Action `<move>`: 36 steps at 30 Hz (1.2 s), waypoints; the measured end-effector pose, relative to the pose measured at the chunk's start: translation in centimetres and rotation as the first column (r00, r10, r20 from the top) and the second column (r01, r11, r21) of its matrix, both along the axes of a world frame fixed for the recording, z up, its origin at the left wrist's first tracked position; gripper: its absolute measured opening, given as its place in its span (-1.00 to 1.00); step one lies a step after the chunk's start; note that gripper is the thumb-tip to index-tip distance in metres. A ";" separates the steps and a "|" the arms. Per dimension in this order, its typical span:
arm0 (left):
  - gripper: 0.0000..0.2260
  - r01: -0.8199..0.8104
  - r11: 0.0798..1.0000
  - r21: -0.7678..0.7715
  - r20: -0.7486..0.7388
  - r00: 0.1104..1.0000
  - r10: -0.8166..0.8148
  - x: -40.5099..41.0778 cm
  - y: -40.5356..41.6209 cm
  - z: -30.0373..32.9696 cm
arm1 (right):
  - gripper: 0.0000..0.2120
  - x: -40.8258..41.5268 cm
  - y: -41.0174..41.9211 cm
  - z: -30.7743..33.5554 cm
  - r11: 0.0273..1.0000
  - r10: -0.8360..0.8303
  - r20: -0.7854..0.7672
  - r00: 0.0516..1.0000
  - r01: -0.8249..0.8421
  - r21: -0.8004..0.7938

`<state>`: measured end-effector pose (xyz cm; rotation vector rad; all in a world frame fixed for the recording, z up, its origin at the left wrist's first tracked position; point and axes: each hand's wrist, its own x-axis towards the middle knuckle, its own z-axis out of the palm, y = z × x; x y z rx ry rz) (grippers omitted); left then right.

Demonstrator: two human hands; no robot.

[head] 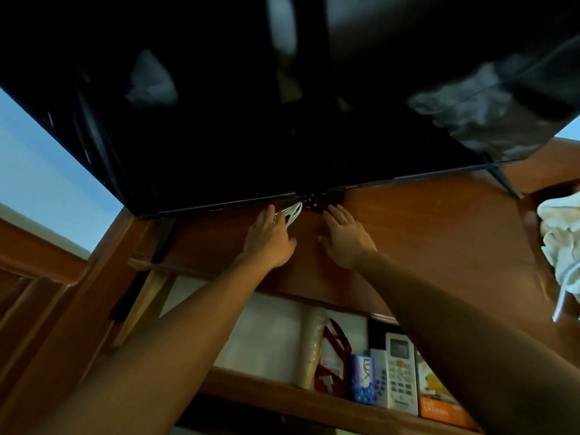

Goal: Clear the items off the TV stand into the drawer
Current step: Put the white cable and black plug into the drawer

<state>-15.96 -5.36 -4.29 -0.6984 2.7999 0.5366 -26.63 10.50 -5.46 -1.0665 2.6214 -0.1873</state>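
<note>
We see white cable [293,215] touching far fingertips of left grip [270,237]; cannot tell if clamped. Nearby right grip [345,240] flat, fingers apart.

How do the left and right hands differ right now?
The left hand has its fingers on the white cable; the right hand touches no cable. The right hand's fingers lie straight, pointing at a black object under the TV; the left hand's grip is unclear. Both reach over the wooden stand.
</note>
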 end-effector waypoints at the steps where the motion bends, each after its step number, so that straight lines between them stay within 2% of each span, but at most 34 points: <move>1: -0.34 0.019 1.000 -0.008 0.013 1.000 -0.019 -0.3 -0.1 -0.6 | -0.35 -0.5 -0.3 -0.4 1.000 -0.001 -0.004 1.000 0.001 0.009; 5: -0.43 0.079 0.995 -0.060 0.032 0.997 -0.077 -0.5 0.0 -2.7 | -0.34 -1.3 -0.8 -1.6 0.997 0.044 -0.035 0.998 -0.042 0.068; 8: -0.56 0.101 0.988 -0.113 -0.058 0.992 -0.108 0.1 -0.2 -3.4 | -0.35 -1.0 -0.4 -1.8 0.994 0.057 -0.054 0.997 -0.051 0.099; 12: -0.63 0.129 0.986 -0.107 -0.125 0.982 -0.142 1.4 -0.4 -3.2 | -0.39 0.5 0.8 -1.2 0.991 0.096 -0.186 0.978 -0.076 0.112; 17: -0.68 0.142 0.984 -0.106 -0.151 0.976 -0.157 3.3 0.4 -3.2 | -0.52 2.5 3.1 -1.1 0.988 0.155 -0.270 0.950 -0.144 0.061; 20: -0.65 0.124 0.983 -0.135 -0.153 0.978 -0.144 3.6 1.1 -3.4 | -0.44 2.3 4.0 -1.1 0.988 0.147 -0.322 0.935 -0.156 -0.003; 23: -0.63 0.088 0.987 -0.137 -0.181 0.977 -0.113 3.3 1.4 -3.3 | -0.21 1.2 3.6 -0.1 0.993 0.120 -0.274 0.954 -0.114 0.036; 25: -0.64 0.086 0.986 -0.141 -0.184 0.977 -0.111 2.9 1.5 -3.1 | -0.02 0.3 2.8 0.5 0.990 0.125 -0.176 0.976 -0.112 0.086; 27: -0.65 0.094 0.986 -0.139 -0.172 0.978 -0.117 2.5 1.5 -3.0 | 0.08 -0.5 2.1 0.9 0.982 0.146 -0.089 0.985 -0.134 0.133; 30: -0.60 0.080 0.991 -0.108 -0.140 0.986 -0.095 2.3 1.5 -2.7 | 0.06 -0.8 1.4 1.4 0.969 0.144 -0.007 0.990 -0.139 0.206; 36: -0.55 0.000 0.999 -0.044 -0.055 0.998 -0.002 3.1 2.1 -2.4 | 0.04 1.4 1.6 1.8 0.948 0.066 -0.045 0.997 -0.048 0.315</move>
